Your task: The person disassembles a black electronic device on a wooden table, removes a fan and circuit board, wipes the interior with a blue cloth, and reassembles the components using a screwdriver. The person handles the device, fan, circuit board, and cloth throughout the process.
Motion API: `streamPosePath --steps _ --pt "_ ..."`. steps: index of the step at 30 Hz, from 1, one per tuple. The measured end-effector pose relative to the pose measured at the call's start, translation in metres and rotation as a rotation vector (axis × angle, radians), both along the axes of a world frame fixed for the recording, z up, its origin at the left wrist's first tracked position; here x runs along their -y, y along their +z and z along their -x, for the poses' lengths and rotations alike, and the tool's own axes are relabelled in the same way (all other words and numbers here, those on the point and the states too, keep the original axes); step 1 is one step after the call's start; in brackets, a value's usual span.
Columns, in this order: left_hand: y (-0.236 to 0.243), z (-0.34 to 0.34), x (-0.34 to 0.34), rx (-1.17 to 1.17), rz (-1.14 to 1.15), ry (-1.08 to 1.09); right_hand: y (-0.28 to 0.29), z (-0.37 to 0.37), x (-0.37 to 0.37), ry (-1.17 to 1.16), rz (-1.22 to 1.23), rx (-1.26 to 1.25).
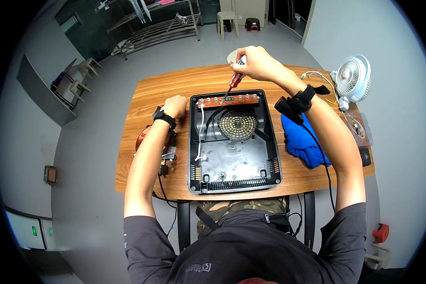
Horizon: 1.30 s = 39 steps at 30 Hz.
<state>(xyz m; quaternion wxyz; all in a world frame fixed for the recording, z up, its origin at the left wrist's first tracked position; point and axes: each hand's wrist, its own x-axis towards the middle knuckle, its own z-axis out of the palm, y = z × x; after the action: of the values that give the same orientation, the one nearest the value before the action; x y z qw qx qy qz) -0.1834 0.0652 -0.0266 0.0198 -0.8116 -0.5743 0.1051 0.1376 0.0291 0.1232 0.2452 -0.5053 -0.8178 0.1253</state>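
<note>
Head view shows the right hand point(256, 64) wrapped around a red-and-white-handled screwdriver point(237, 79), its shaft slanting down to an orange strip-shaped circuit board point(208, 104); tip contact is hard to make out. That board spans the far end of an open rectangular black plastic casing point(232, 161) on a brown wood-grain table point(146, 94). Beside the casing's left edge, the left hand point(175, 106) hides its fingers; its grip cannot be told. The left forearm point(149, 165) partly covers a round reddish-orange part point(143, 137). Pale print point(199, 268) marks the dark grey shirt point(260, 241). Wood separates casing from crumpled blue cloth point(304, 144).
</note>
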Motion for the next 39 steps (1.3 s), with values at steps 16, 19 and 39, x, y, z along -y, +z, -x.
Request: streamPosePath --steps 16,19,39 --pt "0.033 0.015 0.002 0.003 0.06 0.061 0.005 -0.046 0.005 -0.063 -0.048 0.027" --pt "0.069 0.004 0.012 0.027 0.124 0.02 0.006 -0.062 0.001 -0.102 -0.064 0.058" --pt "0.027 -0.162 0.018 0.472 -0.074 -0.453 -0.022 -0.066 0.006 -0.175 -0.183 -0.065"
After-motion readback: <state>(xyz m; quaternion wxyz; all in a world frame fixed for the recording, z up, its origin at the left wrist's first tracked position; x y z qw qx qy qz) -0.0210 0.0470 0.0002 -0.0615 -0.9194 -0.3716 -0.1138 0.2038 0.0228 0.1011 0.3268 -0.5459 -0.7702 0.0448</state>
